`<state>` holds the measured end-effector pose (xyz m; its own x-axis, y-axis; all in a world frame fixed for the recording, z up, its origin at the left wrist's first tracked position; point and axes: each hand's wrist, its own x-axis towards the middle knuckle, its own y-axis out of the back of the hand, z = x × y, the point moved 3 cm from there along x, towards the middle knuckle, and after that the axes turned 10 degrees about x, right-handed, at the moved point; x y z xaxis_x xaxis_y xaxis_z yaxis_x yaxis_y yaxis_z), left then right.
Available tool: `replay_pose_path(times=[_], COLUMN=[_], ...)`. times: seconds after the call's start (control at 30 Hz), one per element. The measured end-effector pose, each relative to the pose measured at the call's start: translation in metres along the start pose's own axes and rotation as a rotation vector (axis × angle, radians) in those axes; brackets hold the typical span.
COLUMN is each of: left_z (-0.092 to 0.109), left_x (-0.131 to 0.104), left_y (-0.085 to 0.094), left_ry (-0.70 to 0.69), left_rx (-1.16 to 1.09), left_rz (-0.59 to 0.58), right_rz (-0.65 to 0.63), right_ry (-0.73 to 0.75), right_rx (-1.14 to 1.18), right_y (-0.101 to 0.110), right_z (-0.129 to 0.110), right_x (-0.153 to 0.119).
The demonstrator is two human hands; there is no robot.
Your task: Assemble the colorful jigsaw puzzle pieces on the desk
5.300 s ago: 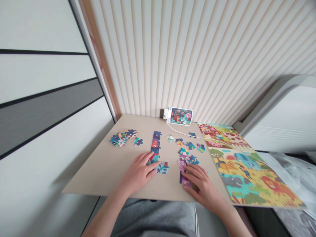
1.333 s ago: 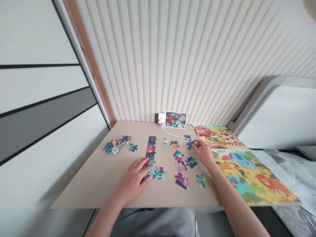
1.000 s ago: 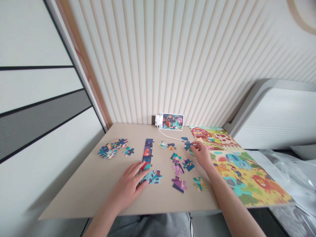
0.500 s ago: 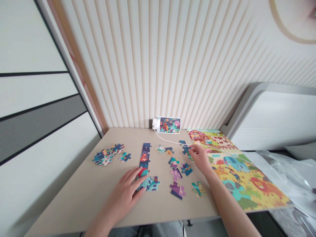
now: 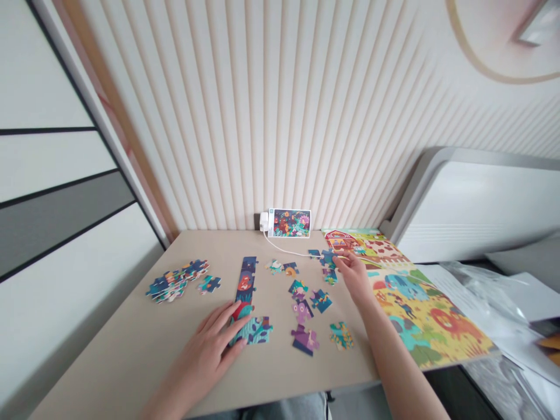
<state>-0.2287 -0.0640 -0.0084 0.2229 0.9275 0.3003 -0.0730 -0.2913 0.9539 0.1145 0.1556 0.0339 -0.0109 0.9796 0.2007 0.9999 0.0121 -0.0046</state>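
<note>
My left hand (image 5: 210,341) lies flat with its fingers apart. Its fingertips rest on the lower end of an L-shaped run of joined puzzle pieces (image 5: 245,283), partly covering a red and teal piece. To the right, my right hand (image 5: 355,277) pinches a dark blue puzzle piece (image 5: 328,258) at its right edge, near the white cable. A small blue piece (image 5: 314,253) lies just left of it, and a multicoloured piece (image 5: 330,277) just below. Purple pieces (image 5: 303,338), a blue-orange piece (image 5: 321,300) and a teal-yellow piece (image 5: 341,335) lie between my hands.
A heap of puzzle pieces (image 5: 175,283) sits at the left, with a single piece (image 5: 210,284) beside it. Against the wall leans a picture card (image 5: 289,223) next to a plugged-in charger (image 5: 263,221). Its cable (image 5: 284,251) crosses towards two assembled animal puzzles (image 5: 426,315) at the right.
My right hand has shifted the dark blue piece slightly up and right, away from the multicoloured piece. My left hand stays on the joined pieces. The whole view has swung a little to the right.
</note>
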Motion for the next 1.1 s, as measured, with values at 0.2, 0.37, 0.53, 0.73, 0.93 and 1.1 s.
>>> replay_pose_path(times=[0.2,0.37,0.53,0.73,0.93,1.1], left_z=[0.000,-0.002,-0.003,-0.002,-0.002,-0.002], left_x=[0.000,-0.001,-0.001,0.000,-0.001,-0.001], left_y=[0.000,-0.002,-0.006,-0.003,-0.001,-0.003], left_ry=[0.015,0.007,0.001,0.008,0.008,0.004], left_rx=[-0.003,0.006,0.004,-0.025,-0.023,-0.013], left_rz=[0.002,0.017,0.023,0.056,0.038,0.023], right_rz=[0.007,-0.007,0.001,0.001,0.005,-0.011], right_ry=[0.023,0.035,0.013,0.031,0.020,-0.002], right_rx=[-0.015,0.012,0.024,-0.016,-0.012,0.025], right_y=[-0.001,0.000,0.000,-0.002,0.001,0.001], right_z=[-0.004,-0.002,-0.002,-0.007,0.002,0.006], right_x=[-0.004,-0.005,-0.005,-0.006,-0.001,0.000])
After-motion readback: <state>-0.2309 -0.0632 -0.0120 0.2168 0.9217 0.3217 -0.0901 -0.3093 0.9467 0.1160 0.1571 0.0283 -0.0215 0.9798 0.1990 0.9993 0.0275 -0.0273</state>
